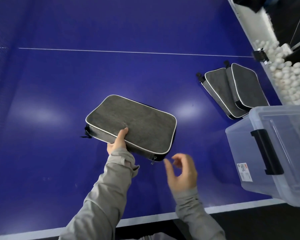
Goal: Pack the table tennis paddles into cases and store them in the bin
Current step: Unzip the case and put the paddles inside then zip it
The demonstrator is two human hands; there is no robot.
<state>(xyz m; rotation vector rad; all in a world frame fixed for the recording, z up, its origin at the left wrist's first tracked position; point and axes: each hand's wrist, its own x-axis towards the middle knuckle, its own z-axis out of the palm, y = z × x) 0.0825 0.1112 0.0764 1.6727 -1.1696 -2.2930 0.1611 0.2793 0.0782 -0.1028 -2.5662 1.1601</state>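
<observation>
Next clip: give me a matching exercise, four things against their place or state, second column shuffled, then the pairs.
Things:
1. grey zipped fabric case with white piping
2. pair of grey cases
3. clear plastic bin with black handle
4. right hand

Place or state:
A. on the table's right corner
B. empty, fingers loosely curled
C. held by the left hand
D. lying overlapped on the blue table

Pairs: 1-C, 2-D, 3-A, 4-B

Left hand [117,142] gripping, right hand [181,172] loosely curled.
</observation>
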